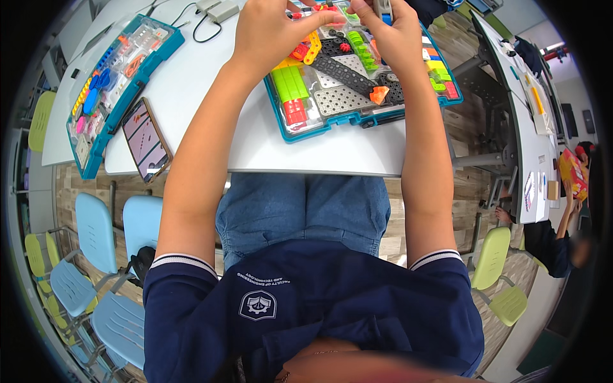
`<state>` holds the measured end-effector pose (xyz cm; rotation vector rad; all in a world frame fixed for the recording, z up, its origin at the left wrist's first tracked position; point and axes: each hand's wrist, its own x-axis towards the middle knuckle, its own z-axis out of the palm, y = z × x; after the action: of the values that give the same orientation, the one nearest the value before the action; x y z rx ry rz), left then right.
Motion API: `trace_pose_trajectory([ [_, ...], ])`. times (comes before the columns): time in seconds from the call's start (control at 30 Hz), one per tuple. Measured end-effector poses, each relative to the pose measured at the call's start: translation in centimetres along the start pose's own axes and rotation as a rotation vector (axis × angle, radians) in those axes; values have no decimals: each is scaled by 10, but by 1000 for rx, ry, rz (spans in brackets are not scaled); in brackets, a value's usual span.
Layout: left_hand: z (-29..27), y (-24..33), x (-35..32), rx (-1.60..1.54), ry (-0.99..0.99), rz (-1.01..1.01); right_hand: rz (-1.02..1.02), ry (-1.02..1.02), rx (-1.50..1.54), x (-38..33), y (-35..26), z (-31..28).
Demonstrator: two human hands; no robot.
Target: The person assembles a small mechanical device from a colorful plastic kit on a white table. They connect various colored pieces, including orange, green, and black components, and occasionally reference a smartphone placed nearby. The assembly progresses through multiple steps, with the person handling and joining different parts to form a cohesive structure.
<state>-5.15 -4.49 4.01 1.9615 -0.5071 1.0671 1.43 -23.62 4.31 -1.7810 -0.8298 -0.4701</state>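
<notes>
My left hand [271, 29] is at the top edge, thumb stretched toward the right and apart from the fingers; it seems to hold nothing, though the fingertips are partly cut off. My right hand [396, 38] has its fingers closed round a small grey piece [384, 9], whose upper end is out of view. Both hands are over a teal-edged case of building parts [300, 135]. On the case lies a long black perforated beam [345, 75], with an orange piece [379, 96] at its near end and a bent yellow beam [313, 48] by its far end.
To the left, a second teal case [96, 156] of small colourful parts stands on the white table [255, 150]. Beside it lies a phone [146, 139] with its screen lit. A dark cable [207, 37] is farther back. Blue chairs [96, 223] stand left; another person [555, 242] is far right.
</notes>
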Motion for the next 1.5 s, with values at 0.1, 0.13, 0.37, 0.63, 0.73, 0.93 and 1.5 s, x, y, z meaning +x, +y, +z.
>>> trace_pose_trajectory([
  [0.1, -1, -1, 1, 18, -49, 0, 12, -13, -8, -1, -1, 1],
  [0.13, 0, -1, 0, 18, -35, -6, 26, -16, -12, -1, -1, 0],
  [0.37, 2, -4, -1, -20, 0, -58, 113, -47, 1, 2, 6, -4],
  [0.63, -2, -20, 4, -6, 54, -78, -308, -160, -612, -1, 11, -39],
  [0.73, -5, -22, 2, 12, 5, -133, -185, -393, -582, 1, 13, -41],
  [0.93, -4, -24, 3, -15, -34, -198, -197, -489, -551, -12, 22, -21],
  [1.5, -4, -19, -1, -93, -121, -213, -58, -42, -102, -1, 12, -13],
])
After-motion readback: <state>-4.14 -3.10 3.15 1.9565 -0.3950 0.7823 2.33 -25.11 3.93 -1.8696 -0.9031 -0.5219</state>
